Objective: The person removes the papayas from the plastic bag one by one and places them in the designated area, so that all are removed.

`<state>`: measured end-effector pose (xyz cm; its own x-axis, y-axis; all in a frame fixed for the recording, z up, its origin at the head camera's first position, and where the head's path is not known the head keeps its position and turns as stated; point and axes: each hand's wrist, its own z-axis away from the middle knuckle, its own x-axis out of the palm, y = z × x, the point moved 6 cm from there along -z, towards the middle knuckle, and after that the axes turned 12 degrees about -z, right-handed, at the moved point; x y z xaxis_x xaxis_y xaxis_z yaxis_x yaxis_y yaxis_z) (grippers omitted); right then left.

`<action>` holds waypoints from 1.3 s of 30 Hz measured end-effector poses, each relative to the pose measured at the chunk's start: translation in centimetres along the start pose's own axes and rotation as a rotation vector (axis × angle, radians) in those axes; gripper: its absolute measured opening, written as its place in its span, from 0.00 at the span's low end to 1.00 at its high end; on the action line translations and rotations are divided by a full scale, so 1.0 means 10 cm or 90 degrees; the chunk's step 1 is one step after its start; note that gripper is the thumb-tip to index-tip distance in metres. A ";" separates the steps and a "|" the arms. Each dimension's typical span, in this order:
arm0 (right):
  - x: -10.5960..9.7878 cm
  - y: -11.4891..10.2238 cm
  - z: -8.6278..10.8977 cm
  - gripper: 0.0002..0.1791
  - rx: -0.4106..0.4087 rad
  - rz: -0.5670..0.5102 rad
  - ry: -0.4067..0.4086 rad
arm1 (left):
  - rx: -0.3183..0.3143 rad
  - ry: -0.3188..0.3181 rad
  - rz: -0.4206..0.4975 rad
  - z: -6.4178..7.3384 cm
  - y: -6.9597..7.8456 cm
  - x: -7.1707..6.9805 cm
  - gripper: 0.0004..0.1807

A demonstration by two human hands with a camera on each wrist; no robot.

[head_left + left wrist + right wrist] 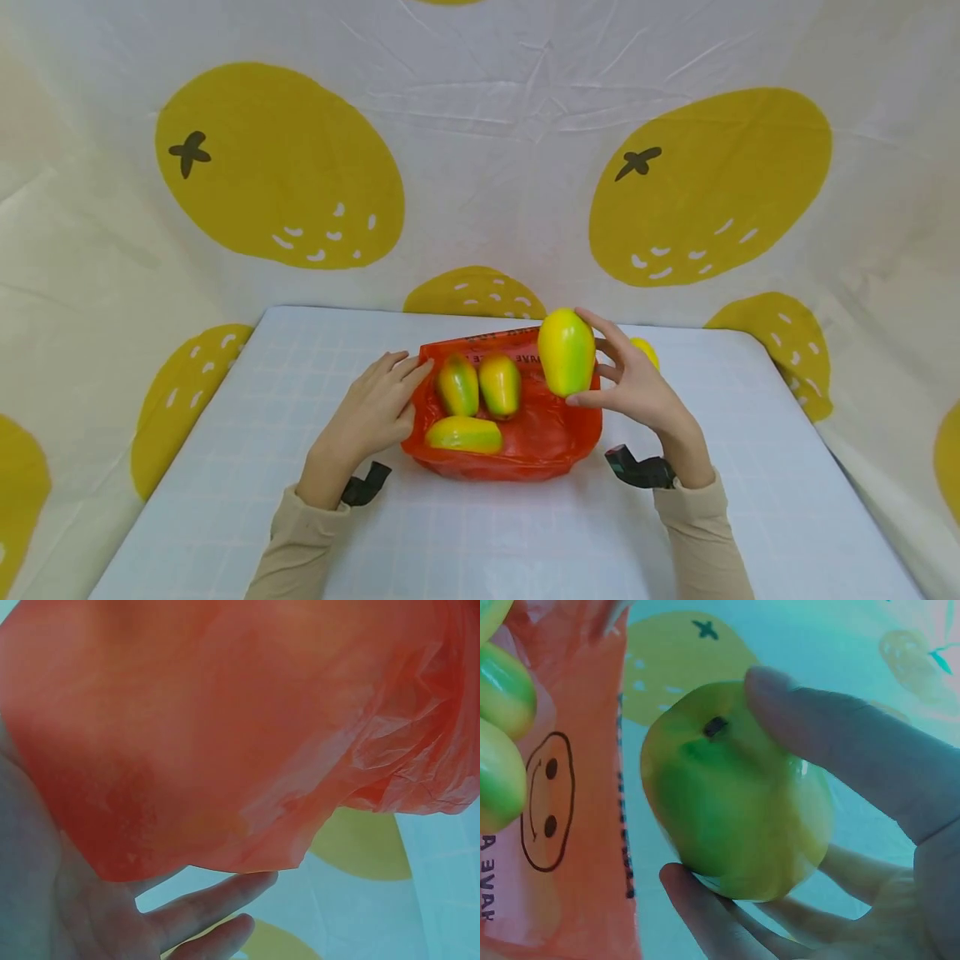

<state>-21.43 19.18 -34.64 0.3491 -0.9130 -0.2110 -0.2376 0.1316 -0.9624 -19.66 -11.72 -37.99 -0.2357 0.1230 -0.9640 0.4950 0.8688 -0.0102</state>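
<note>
A red plastic bag (536,446) lies with its mouth open, and three yellow-green mangoes, one of them a mango (464,435) on its side, rest in it. My right hand (633,379) grips another mango (566,352) above the bag's right side; in the right wrist view the thumb and fingers go round this mango (735,802), its dark stem end showing. My left hand (375,408) touches the bag's left edge with fairly straight fingers. In the left wrist view, the bag (195,735) covers part of that hand (97,922).
Behind my right hand, a yellow fruit (646,352) is partly hidden. A pale checked cloth covers the table (480,542). Behind it hangs a white cloth (495,167) printed with large yellow fruits. Black wrist mounts (640,468) sit at both wrists.
</note>
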 end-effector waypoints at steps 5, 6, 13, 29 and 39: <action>-0.09 -0.09 0.07 0.58 -0.059 -0.019 0.016 | 0.002 -0.004 0.006 0.00 0.01 -0.02 0.31; -0.12 -0.11 0.09 0.58 -0.069 -0.020 0.020 | 0.002 -0.003 0.008 0.00 0.01 -0.03 0.31; -0.29 -0.20 0.20 0.61 -0.124 0.006 0.060 | 0.012 0.000 0.008 -0.01 0.02 -0.01 0.31; -0.59 -0.32 0.35 0.59 -0.215 -0.088 0.157 | 0.012 -0.002 0.009 -0.01 0.01 -0.03 0.31; -0.88 -0.27 0.46 0.56 -0.291 -0.192 0.242 | 0.008 -0.006 0.005 0.00 -0.01 -0.01 0.31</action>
<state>-19.70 28.57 -30.93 0.1372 -0.9676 0.2117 -0.5686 -0.2520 -0.7831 -19.64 -11.80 -37.86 -0.2237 0.1256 -0.9665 0.5068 0.8620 -0.0053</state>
